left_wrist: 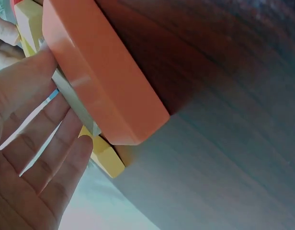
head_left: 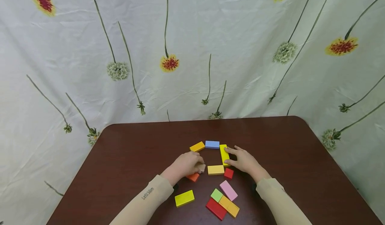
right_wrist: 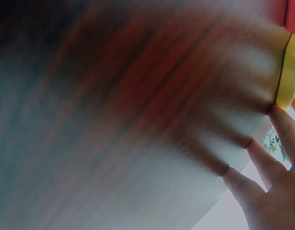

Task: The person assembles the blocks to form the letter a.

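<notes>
My left hand [head_left: 187, 163] pinches a small beige wooden block [head_left: 202, 167] between thumb and fingers. In the left wrist view this beige block [left_wrist: 74, 100] shows as a thin strip behind an orange block [left_wrist: 97, 72]. That orange block [head_left: 193, 177] lies just below the hand in the head view, partly covered. My right hand [head_left: 245, 160] touches a long yellow block [head_left: 224, 154] with thumb and index finger, its other fingers spread. In the right wrist view the fingertips meet the tabletop beside the yellow block [right_wrist: 289, 79].
Around the middle lie an amber block [head_left: 197, 146], a blue block [head_left: 212, 144], a pale yellow block [head_left: 215, 170] and a red cube [head_left: 229, 173]. Nearer are yellow [head_left: 184, 198], pink [head_left: 228, 190], green [head_left: 216, 195], orange-yellow [head_left: 229, 206] and red [head_left: 216, 209] blocks on the dark table [head_left: 135, 151].
</notes>
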Demonstrator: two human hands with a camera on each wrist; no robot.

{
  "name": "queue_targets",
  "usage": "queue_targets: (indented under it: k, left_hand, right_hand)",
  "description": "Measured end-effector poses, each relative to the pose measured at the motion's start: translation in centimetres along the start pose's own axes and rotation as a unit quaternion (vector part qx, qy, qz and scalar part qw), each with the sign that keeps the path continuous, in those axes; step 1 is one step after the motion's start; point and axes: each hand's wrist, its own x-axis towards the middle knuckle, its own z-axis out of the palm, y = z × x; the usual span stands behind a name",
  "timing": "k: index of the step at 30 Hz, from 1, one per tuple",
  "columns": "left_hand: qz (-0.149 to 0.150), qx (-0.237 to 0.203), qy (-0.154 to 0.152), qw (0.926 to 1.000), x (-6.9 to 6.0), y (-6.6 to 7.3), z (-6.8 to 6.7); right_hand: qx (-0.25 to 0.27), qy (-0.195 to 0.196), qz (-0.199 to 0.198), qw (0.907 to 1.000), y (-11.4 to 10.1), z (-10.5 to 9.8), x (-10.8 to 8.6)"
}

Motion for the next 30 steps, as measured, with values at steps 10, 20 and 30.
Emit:
queue_targets:
  k: [10,20,30]
  left_hand:
    - [0.028,-0.004,0.019,0.9994,-0.2,0.4,0.3]
    - [0.023,0.001,0.025,0.9994,-0.2,1.0,0.5]
    - [0.018,0.000,0.030,0.9994,0.2,2.2,0.6]
  right_hand:
    - [-0.003,-0.002,0.004,1.0000,0.1,-0.2,0.0]
    - [0.001,0.000,0.001,1.0000,0.0,-0.1,0.0]
    - [-0.003,-0.003,-0.003,1.0000,0.0,-0.1,0.1]
